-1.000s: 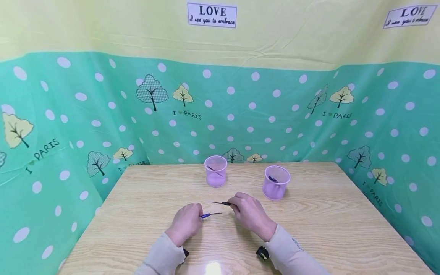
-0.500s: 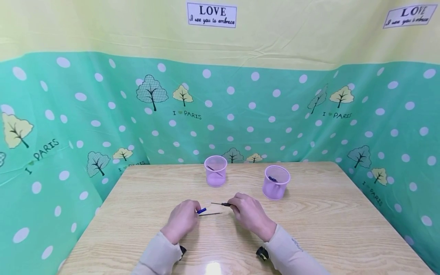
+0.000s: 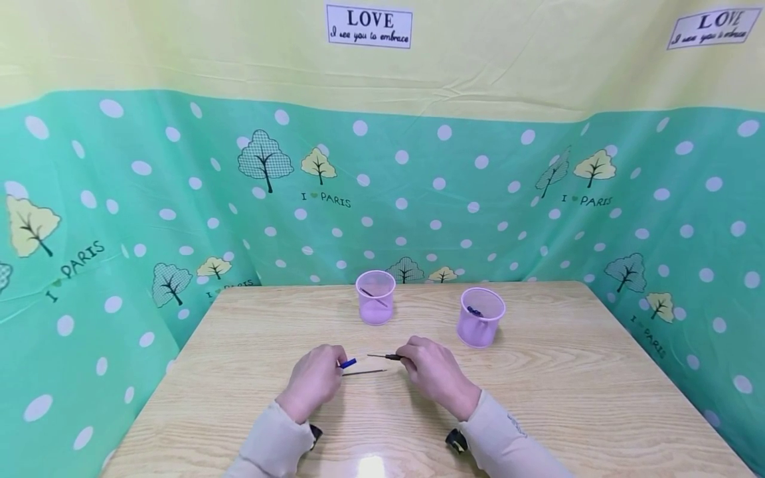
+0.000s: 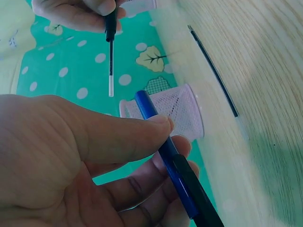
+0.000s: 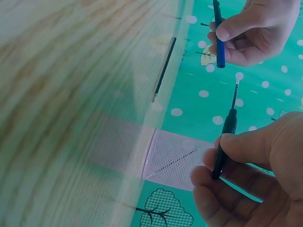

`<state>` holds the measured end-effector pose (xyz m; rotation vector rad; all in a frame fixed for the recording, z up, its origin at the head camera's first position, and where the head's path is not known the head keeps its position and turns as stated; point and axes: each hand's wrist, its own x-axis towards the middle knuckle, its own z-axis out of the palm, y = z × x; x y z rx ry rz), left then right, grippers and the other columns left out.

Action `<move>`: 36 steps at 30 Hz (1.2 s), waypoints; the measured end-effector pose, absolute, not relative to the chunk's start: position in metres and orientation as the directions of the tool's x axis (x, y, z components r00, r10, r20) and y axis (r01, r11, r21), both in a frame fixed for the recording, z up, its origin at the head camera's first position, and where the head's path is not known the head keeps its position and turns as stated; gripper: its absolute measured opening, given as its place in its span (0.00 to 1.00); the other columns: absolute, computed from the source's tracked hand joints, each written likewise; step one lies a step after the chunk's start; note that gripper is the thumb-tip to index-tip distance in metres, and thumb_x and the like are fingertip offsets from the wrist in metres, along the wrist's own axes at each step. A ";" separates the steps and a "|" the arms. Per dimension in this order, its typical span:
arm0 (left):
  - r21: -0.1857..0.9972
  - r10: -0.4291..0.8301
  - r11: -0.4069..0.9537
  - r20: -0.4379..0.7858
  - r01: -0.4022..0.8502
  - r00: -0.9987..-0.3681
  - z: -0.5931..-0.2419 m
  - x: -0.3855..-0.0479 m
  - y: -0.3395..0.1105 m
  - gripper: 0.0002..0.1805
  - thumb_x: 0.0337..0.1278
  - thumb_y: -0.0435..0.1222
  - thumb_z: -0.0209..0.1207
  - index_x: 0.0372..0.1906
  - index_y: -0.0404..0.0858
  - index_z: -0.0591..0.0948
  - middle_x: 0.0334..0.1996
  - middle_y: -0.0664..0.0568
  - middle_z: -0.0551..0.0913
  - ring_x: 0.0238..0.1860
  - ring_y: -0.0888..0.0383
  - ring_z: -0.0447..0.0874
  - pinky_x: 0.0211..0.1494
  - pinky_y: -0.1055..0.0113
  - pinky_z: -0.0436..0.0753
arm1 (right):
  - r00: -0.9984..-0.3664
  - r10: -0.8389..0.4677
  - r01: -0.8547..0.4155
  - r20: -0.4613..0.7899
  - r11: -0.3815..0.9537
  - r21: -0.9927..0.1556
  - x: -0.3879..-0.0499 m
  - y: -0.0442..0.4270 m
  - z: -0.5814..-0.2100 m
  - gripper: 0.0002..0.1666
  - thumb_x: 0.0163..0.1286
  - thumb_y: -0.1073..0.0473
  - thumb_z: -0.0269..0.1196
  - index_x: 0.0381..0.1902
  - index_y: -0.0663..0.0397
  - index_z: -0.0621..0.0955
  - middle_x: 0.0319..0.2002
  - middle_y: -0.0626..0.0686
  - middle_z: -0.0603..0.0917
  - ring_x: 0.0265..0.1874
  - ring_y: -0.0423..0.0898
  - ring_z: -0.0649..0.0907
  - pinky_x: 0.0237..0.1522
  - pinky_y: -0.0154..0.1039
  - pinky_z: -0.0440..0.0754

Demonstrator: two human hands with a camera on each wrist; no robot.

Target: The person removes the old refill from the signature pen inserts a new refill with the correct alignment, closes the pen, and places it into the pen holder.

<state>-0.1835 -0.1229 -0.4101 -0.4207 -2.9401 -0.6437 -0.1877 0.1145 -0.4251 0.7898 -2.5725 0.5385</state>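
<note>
In the head view my left hand [image 3: 315, 380] and right hand [image 3: 437, 377] face each other over the table. The left one pinches a blue pen barrel [image 4: 165, 149] with a black clip part, between thumb and fingers. My right hand grips a black pen grip section [image 5: 228, 126]; from it a thin refill [image 4: 111, 68] with a clear end sticks out toward the left hand. Another dark refill [image 4: 215, 75] lies on the table between the hands, apart from the barrel. Inside the barrel cannot be seen.
Behind the hands stand two lavender mesh cups. The left cup [image 3: 375, 317] contains a thin dark stick; the right cup [image 3: 477, 334] holds small dark pieces. A patterned green and yellow curtain [image 3: 400, 179] hangs around the wooden table [image 3: 269, 318].
My left hand has shifted slightly left and away from me with the blue barrel, which now angles upward. The refill below it now shows separate on the table. My right hand has barely moved.
</note>
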 end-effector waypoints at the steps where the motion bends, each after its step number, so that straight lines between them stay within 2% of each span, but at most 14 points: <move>1: 0.397 0.243 0.872 0.156 0.286 -0.957 -0.410 -0.184 -0.123 0.09 0.45 0.24 0.62 0.30 0.40 0.82 0.26 0.54 0.80 0.27 0.58 0.74 0.29 0.61 0.75 | -0.763 -0.443 -0.595 0.470 0.766 -0.243 -0.188 0.115 -0.425 0.09 0.58 0.66 0.66 0.33 0.47 0.86 0.27 0.40 0.77 0.26 0.37 0.77 0.28 0.36 0.78; 9: 0.393 0.239 0.870 0.191 0.298 -0.952 -0.407 -0.183 -0.120 0.08 0.49 0.25 0.63 0.30 0.41 0.82 0.25 0.54 0.80 0.25 0.59 0.74 0.28 0.63 0.74 | -0.762 -0.447 -0.598 0.470 0.764 -0.244 -0.187 0.114 -0.425 0.09 0.58 0.67 0.66 0.33 0.47 0.86 0.27 0.41 0.77 0.26 0.38 0.77 0.28 0.36 0.78; 28: 0.349 0.249 0.881 0.232 0.319 -0.940 -0.405 -0.181 -0.118 0.07 0.47 0.26 0.65 0.29 0.42 0.82 0.23 0.56 0.79 0.24 0.60 0.73 0.26 0.64 0.71 | -0.760 -0.448 -0.595 0.471 0.771 -0.228 -0.188 0.114 -0.428 0.08 0.57 0.65 0.67 0.32 0.45 0.86 0.27 0.40 0.77 0.27 0.38 0.78 0.28 0.36 0.78; 36: 0.339 0.264 0.876 0.260 0.344 -0.929 -0.405 -0.180 -0.116 0.08 0.46 0.25 0.65 0.29 0.42 0.84 0.24 0.55 0.81 0.26 0.59 0.77 0.27 0.64 0.72 | -0.761 -0.447 -0.594 0.470 0.772 -0.228 -0.188 0.114 -0.429 0.08 0.57 0.65 0.67 0.32 0.45 0.86 0.27 0.40 0.76 0.27 0.38 0.78 0.29 0.36 0.78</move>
